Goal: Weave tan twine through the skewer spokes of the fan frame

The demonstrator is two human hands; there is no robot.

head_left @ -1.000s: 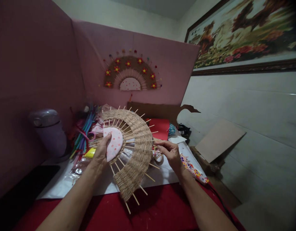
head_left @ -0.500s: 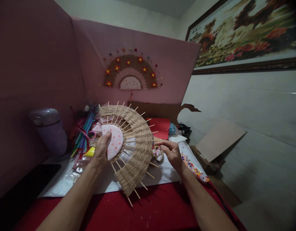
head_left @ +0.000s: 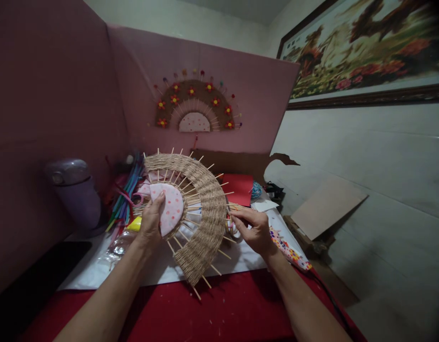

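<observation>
A fan-shaped woven piece (head_left: 208,199) of tan cord on thin sticks is held up over the table. My left hand (head_left: 151,221) grips it at the dotted pale half-disc (head_left: 167,209), thumb on the front and the other fingers hidden behind. At the outer right edge, the fingers of my right hand (head_left: 253,228) are pinched together near the stick ends. Whatever they hold there is too small to make out. Scissors partly show behind those fingers. Several bare stick tips stand out around the woven band.
A finished fan with red flowers (head_left: 191,90) hangs on the pink panel (head_left: 134,71). Coloured pipe cleaners (head_left: 127,194) and a purple bottle (head_left: 75,194) are at the left. Red sheet (head_left: 237,187), blue yarn (head_left: 256,190) and a flower-patterned glue gun (head_left: 291,251) lie at the right.
The woven piece has turned slightly, its lower end shifting right and up. My right hand has stayed by the outer edge, its fingers now covering more of the scissors.
</observation>
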